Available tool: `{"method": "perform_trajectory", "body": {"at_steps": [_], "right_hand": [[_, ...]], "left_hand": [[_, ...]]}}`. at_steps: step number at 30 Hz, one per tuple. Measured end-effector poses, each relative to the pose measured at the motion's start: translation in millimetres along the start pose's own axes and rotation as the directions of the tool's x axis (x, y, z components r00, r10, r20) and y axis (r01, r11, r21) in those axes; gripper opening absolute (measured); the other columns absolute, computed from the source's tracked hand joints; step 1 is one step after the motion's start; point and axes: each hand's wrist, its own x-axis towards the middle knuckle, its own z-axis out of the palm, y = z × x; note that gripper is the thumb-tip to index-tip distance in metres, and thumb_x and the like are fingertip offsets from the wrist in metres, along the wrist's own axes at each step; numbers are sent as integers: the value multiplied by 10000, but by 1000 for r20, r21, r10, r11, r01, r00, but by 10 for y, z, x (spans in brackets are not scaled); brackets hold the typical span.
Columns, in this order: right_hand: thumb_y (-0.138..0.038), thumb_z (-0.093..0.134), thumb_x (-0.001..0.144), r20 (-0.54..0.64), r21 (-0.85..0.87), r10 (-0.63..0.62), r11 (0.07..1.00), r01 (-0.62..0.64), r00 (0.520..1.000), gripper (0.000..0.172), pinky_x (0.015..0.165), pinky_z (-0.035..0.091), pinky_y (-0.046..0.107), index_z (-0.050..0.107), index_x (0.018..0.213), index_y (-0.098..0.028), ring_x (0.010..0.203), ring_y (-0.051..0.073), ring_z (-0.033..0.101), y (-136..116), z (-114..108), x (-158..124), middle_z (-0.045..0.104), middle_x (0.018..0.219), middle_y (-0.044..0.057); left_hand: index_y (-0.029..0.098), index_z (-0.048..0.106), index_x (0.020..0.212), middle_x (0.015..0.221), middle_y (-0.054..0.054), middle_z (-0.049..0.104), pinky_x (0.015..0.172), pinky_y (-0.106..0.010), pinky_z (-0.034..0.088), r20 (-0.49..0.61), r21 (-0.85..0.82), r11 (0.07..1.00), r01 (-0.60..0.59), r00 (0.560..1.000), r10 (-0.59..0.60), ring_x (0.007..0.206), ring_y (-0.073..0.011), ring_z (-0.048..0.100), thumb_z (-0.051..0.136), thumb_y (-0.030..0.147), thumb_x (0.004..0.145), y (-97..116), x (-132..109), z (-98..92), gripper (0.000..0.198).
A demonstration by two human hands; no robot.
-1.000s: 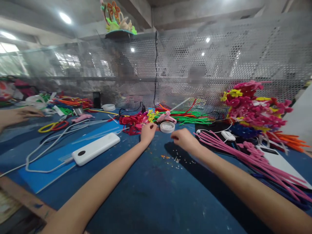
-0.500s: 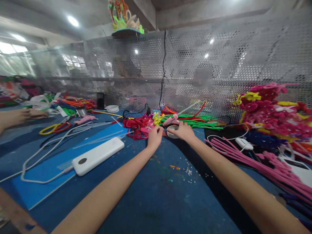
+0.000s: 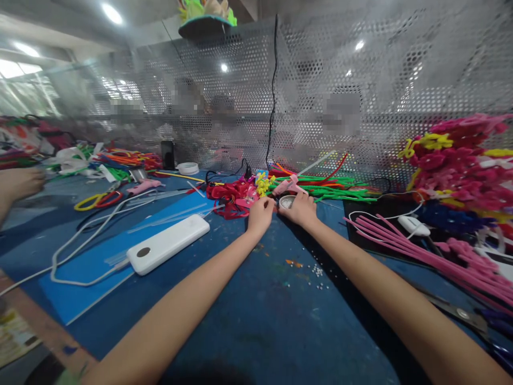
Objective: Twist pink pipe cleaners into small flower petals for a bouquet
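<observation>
My left hand is closed in a pinch in front of a heap of red fuzzy flowers; whatever its fingertips hold is too small to make out. Close on its right, my right hand curls its thumb and fingers around the side of a small round dish with pale contents. The fingertips of both hands nearly meet by the dish's left edge. Just behind lies a pink glue gun with a clear glue stick poking out. A yellow fuzzy flower sits beside the gun.
A white power bank with a cable rests on a blue board. Small white beads lie scattered nearer me. On the right are pink pipe cleaners, scissors and piled flowers. Another person's hand is far left.
The view has tipped down and shifted slightly. My hands remain at the dish, drawn a little closer together. The other person's hand has moved left, and the scissors at right show more.
</observation>
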Motion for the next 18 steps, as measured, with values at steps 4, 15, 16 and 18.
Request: {"method": "perform_trajectory", "body": {"at_steps": [4,15,16,18], "right_hand": [[-570,535,719,25,-3,-38,999,38,999,782,902,349,437,366,1260,-31,1154,349,408,41,21,-2,463,1244,241],[-499,530,818,36,-76,-83,993,86,996,540,907,366,460,459,1215,-139,1134,282,447,68,-2,-61,479,1241,128],[-478,519,839,40,-84,-88,992,91,995,490,907,374,465,475,1203,-153,1126,271,459,74,-5,-59,483,1242,111],[-440,512,863,44,-97,-100,990,103,994,431,906,389,472,494,1190,-160,1114,260,477,88,-8,-51,490,1240,100]], "left_hand": [[141,552,1091,1078,-77,583,782,-381,505,9,4,1000,-7,1000,7,910,-185,590,509,300,886,-6,0,12,262],[143,550,1093,1079,-78,582,779,-379,507,37,63,997,-54,998,52,907,-184,590,507,299,887,-42,-8,31,262],[144,548,1098,1088,-79,579,785,-383,505,41,71,995,-68,997,65,916,-186,588,508,298,887,-45,-3,45,264],[148,537,1121,1124,-86,563,807,-400,496,52,88,991,-101,994,97,951,-197,578,513,295,884,-45,17,85,280]]}}
